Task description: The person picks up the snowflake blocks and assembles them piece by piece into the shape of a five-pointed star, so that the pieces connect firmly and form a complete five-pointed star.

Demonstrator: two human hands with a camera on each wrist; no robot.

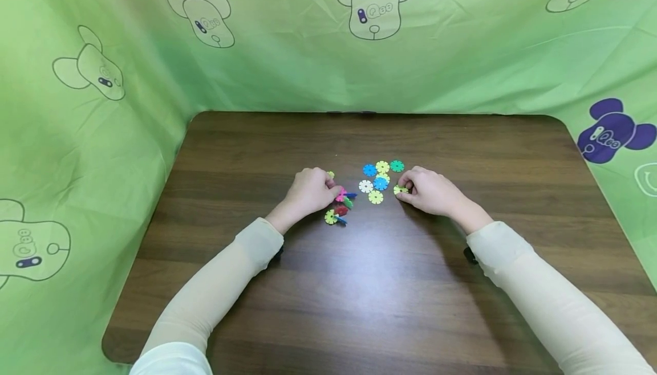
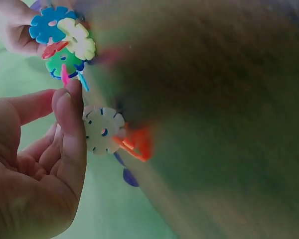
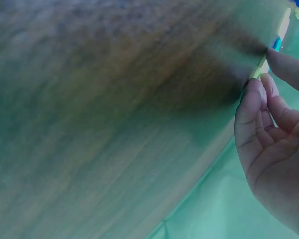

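Head view: on the brown table (image 1: pixel 359 306), by the right hand (image 1: pixel 433 192), just right of the loose discs (image 1: pixel 381 183), a yellow disc (image 1: pixel 399 190) is pinched; left of them, the left hand (image 1: pixel 310 190) is positioned, fingertips together, at a pink disc (image 1: pixel 341 195); whether it is gripped cannot be told.

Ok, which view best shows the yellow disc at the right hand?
The head view: the yellow disc shows its notched face. The right wrist view shows only its edge; in the left wrist I cannot pick it out.
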